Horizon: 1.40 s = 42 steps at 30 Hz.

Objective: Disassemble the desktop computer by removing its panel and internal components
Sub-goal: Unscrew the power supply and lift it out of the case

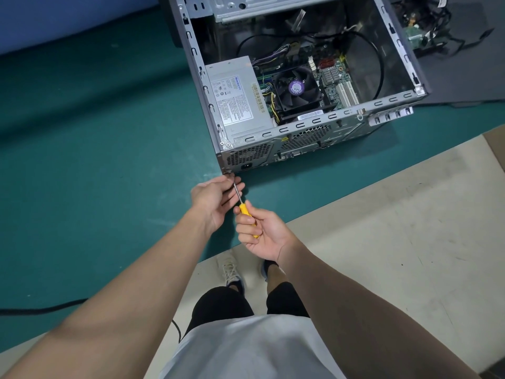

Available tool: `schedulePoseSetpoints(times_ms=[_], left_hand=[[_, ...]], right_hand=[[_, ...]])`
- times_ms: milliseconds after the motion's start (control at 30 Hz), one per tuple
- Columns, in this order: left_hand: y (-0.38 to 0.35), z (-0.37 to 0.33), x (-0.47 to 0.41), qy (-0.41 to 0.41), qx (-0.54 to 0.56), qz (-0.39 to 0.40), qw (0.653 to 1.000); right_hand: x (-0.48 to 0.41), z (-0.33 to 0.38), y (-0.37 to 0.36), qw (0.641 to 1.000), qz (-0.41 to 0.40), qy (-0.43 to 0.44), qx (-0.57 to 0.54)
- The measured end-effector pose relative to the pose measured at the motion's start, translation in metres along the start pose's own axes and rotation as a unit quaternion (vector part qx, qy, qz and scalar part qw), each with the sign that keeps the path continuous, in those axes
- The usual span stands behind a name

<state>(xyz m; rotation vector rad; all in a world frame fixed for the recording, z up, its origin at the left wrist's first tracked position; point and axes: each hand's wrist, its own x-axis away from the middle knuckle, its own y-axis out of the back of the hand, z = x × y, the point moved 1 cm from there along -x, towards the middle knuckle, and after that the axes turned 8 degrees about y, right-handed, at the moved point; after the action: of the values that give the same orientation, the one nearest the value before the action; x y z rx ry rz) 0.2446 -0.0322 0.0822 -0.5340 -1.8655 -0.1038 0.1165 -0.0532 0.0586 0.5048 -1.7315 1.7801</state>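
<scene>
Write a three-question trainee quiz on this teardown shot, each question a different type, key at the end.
1. True or false: a side panel covers the computer case.
2. Which hand grips the screwdriver by its yellow handle? A left, B right, C neither.
3. Name the grey labelled box left of the fan.
Key: 1 false, the case is open. 2 B, the right hand. 3 the power supply.
</scene>
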Motion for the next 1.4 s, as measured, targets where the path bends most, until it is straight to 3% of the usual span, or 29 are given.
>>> schedulePoseSetpoints(times_ms=[400, 533, 567, 600, 667, 700, 733, 833, 900, 1000, 1067, 1133, 1267, 1300, 1333, 1400], left_hand=[[-0.003, 0.001, 0.001, -0.037, -0.018, -0.044, 0.998], [-0.005, 0.002, 0.003, -0.054, -0.037, -0.035, 0.997], [-0.006, 0.003, 0.003, -0.056, -0.036, -0.035, 0.997], [-0.008, 0.004, 0.003, -0.056, -0.033, -0.036, 0.997], [-0.011, 0.005, 0.003, -0.053, -0.027, -0.049, 0.997], [-0.013, 0.006, 0.003, -0.052, -0.025, -0.058, 0.997], [-0.014, 0.006, 0.003, -0.053, -0.024, -0.067, 0.996], [-0.018, 0.004, 0.003, -0.058, -0.033, -0.085, 0.994], [-0.018, 0.003, 0.002, -0.061, -0.041, -0.078, 0.994], [-0.016, 0.003, 0.0, -0.053, -0.035, -0.039, 0.997], [-0.013, 0.003, 0.0, -0.042, -0.021, -0.007, 0.999], [-0.011, 0.003, -0.002, -0.037, -0.017, 0.009, 0.999], [-0.014, 0.003, 0.0, -0.055, -0.066, -0.05, 0.995], [-0.015, 0.002, -0.001, -0.061, -0.075, -0.071, 0.993], [-0.017, 0.002, -0.001, -0.063, -0.078, -0.086, 0.991], [-0.019, 0.001, -0.002, -0.058, -0.066, -0.094, 0.992]], right_hand=[[-0.003, -0.002, -0.001, 0.993, -0.016, 0.058, 0.098], [-0.004, -0.002, -0.01, 0.962, -0.088, 0.103, 0.239], [-0.004, -0.002, -0.014, 0.928, -0.117, 0.127, 0.329], [-0.002, -0.002, -0.018, 0.869, -0.148, 0.153, 0.448], [-0.002, -0.004, -0.021, 0.699, -0.195, 0.196, 0.659], [-0.002, -0.007, -0.021, 0.638, -0.213, 0.21, 0.71], [-0.001, -0.009, -0.024, 0.612, -0.227, 0.22, 0.725], [-0.004, -0.01, -0.028, 0.625, -0.254, 0.234, 0.7], [-0.001, -0.004, -0.029, 0.705, -0.258, 0.211, 0.627], [0.014, 0.009, -0.026, 0.872, -0.178, 0.093, 0.447], [0.025, 0.017, -0.022, 0.919, -0.115, 0.027, 0.376], [0.027, 0.02, -0.024, 0.904, -0.097, 0.023, 0.416], [0.019, 0.01, -0.036, 0.778, -0.185, 0.091, 0.593], [0.018, 0.008, -0.036, 0.765, -0.204, 0.107, 0.601], [0.019, 0.008, -0.034, 0.765, -0.215, 0.119, 0.595], [0.023, 0.011, -0.031, 0.804, -0.199, 0.116, 0.549]])
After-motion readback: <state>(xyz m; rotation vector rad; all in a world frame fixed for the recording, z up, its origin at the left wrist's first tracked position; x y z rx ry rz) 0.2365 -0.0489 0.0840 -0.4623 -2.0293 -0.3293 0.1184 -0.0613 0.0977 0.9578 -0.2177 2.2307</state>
